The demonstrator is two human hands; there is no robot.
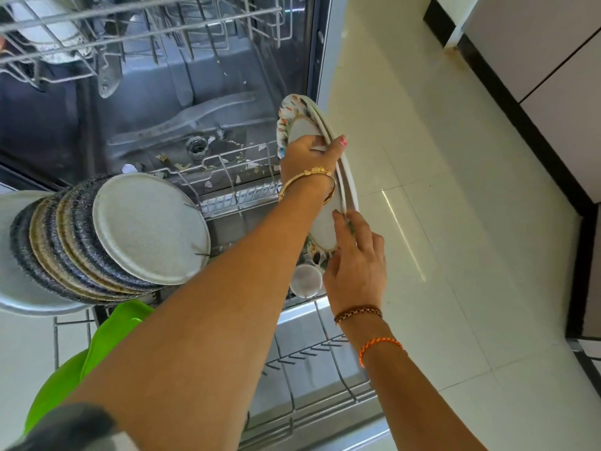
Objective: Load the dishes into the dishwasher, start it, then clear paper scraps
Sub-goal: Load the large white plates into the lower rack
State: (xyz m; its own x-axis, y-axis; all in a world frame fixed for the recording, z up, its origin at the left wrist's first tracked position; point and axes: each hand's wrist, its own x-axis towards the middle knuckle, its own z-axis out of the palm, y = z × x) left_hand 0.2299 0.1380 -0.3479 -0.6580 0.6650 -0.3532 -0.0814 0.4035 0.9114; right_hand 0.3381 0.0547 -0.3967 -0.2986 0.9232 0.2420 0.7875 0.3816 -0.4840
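While a row of plates (130,232) is already standing in the lower rack (325,369), patterned plates (325,222) are being gripped by the left hand (309,154) and right hand (354,265), with paper scraps (208,164) still uncleared.

No legible text, label, brand, number or sign anywhere: none on the dishwasher tub (182,92), the racks, the stacked plates (149,227) at left, the patterned platter (300,128), the floor or the far-right cabinets.
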